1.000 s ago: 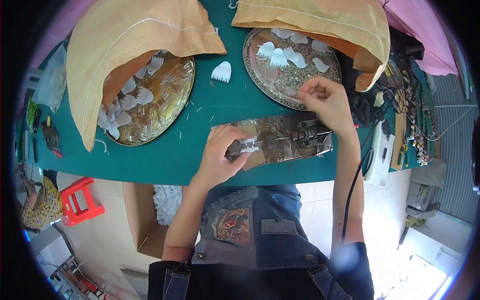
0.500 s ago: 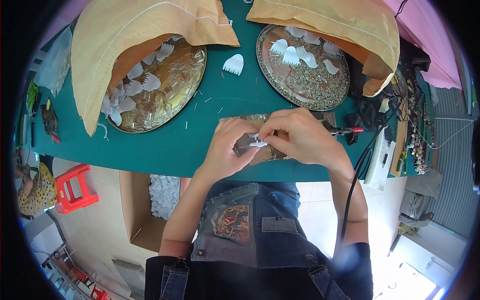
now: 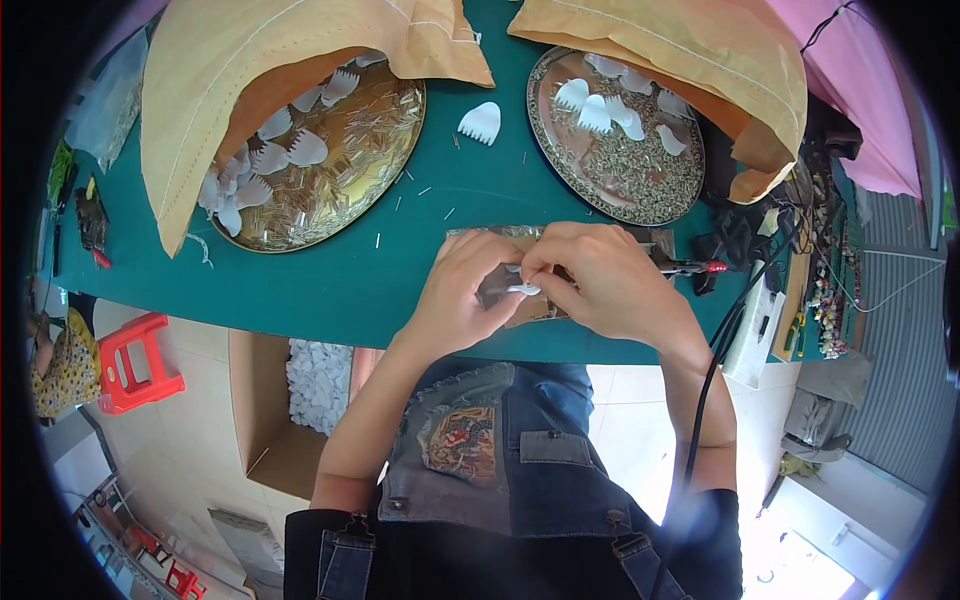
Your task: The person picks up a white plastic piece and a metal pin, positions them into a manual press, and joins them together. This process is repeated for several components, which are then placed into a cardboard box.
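1. Near the middle of the near edge of the green worktop [image 3: 300, 300]: one taped block [image 3: 535, 309], brown and silver, partly hidden under both hands.
2. Upon that block: one small white piece [image 3: 520, 289], between the two hands.
3. Left hand [image 3: 466, 282]: thumb and fingers curved apart about the small white piece; how firmly they press cannot be told.
4. Right hand [image 3: 600, 278]: thumb and forefinger pinched together at the same piece; anything between their tips is hidden.
5. Right of the right hand: one metal tool [image 3: 700, 267], red-tipped.
6. Toward the far edge, left: one round golden tray [image 3: 272, 249] with thin pins and white toothed pieces [image 3: 308, 149], partly under a paper bag [image 3: 205, 100].
7. Toward the far edge, right: one round tray [image 3: 563, 135] with small metal bits and more toothed pieces, partly under a second bag [image 3: 680, 50].
8. Between trays: one lone toothed piece [image 3: 480, 123]; nearer, loose pins [image 3: 378, 241].
9. Below the near edge, left: one cardboard box [image 3: 265, 400] containing white pieces.
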Demonstrator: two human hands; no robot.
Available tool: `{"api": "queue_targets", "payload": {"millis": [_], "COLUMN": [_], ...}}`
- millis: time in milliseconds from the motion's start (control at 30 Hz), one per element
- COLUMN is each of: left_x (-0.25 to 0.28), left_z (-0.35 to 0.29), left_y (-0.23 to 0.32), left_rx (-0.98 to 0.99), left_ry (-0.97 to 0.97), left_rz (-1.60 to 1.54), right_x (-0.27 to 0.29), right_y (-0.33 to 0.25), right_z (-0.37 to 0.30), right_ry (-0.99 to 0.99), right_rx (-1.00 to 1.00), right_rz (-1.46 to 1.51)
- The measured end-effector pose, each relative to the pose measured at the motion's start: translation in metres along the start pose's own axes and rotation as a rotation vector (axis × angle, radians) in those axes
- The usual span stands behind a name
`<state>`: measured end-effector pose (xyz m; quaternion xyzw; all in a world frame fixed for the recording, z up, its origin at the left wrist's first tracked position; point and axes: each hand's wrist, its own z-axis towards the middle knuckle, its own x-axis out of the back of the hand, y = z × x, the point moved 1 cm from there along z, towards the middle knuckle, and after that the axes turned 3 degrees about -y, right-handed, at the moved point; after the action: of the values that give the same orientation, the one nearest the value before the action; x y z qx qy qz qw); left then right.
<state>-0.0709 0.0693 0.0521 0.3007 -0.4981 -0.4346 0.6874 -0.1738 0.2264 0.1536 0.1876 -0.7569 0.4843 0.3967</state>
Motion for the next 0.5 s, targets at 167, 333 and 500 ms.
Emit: {"api": "queue_targets", "payload": {"millis": [167, 333, 500], "left_x": [0.001, -0.001, -0.001], "left_z": [0.001, 0.001, 0.001], "left_y": [0.000, -0.001, -0.001], "left_rx": [-0.003, 0.005, 0.012], "left_ry": [-0.005, -0.007, 0.011], "left_rz": [-0.002, -0.007, 0.002], "right_x": [-0.002, -0.008, -0.013], "right_y": [0.000, 0.005, 0.011], "right_z": [-0.008, -0.019, -0.023], "right_ry": [0.104, 0.176, 0.287], "right_rx": [0.042, -0.086, -0.147], "right_rz": [0.056, 0.359, 0.612]}}
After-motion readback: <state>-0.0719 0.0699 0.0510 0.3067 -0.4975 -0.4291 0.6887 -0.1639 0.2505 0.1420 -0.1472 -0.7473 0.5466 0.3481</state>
